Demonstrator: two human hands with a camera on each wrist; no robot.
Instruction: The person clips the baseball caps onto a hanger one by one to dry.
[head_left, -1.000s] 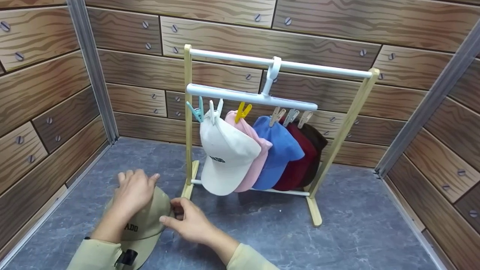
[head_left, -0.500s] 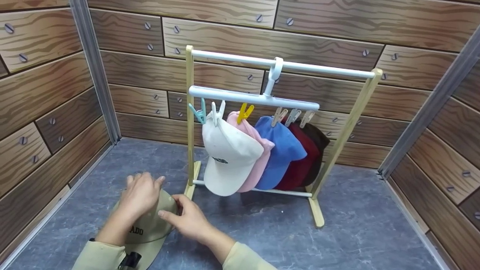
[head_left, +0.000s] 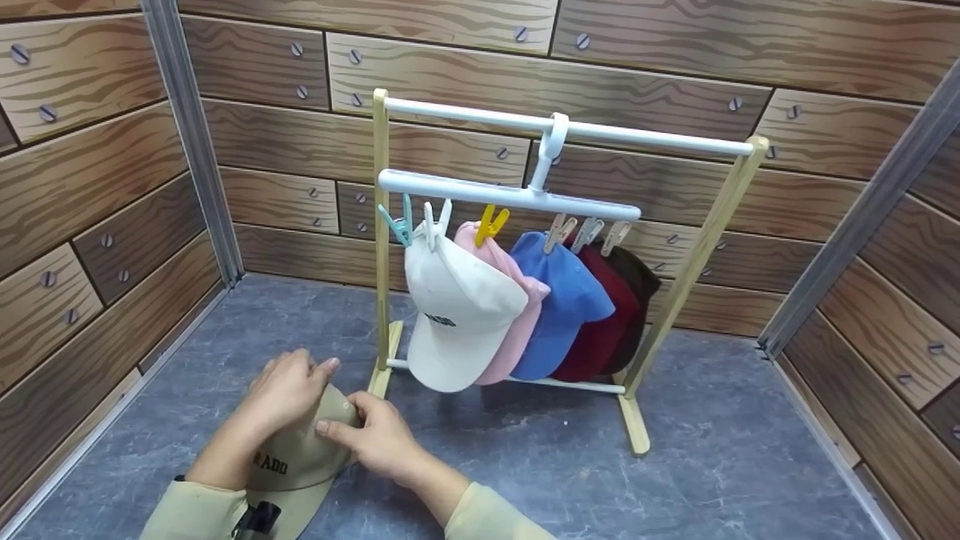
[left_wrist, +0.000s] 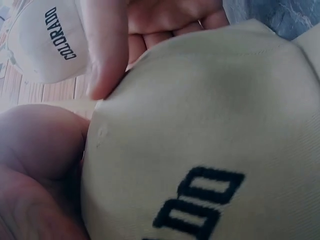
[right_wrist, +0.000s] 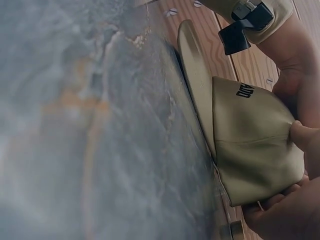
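An olive-khaki cap [head_left: 300,442] with dark lettering rests at the lower left in the head view, its brim toward the person. My left hand [head_left: 285,390] reaches over the far side of the crown. In the left wrist view its thumb [left_wrist: 106,50] lies on the crown's edge, with the fingers curled behind the fabric. On the right side of the cap, my right hand [head_left: 382,439] pinches the crown, thumb outside and fingers at the rim. The right wrist view shows the cap [right_wrist: 255,145] from the side, its brim close to the grey surface. The left fingertips are partly hidden.
Behind stands a wooden rack [head_left: 381,225] with a light-blue hanger [head_left: 517,193]. Clothespins [head_left: 491,225] hold a white cap [head_left: 461,300], a pink cap [head_left: 517,330], a blue cap [head_left: 562,292], and dark red and dark brown ones. Wood-patterned walls enclose the marbled grey surface [head_left: 712,465].
My left hand has shifted slightly to the right across the crown, and more of the lettering shows. The right hand stays at the cap's side, its thumb now pressed onto the fabric.
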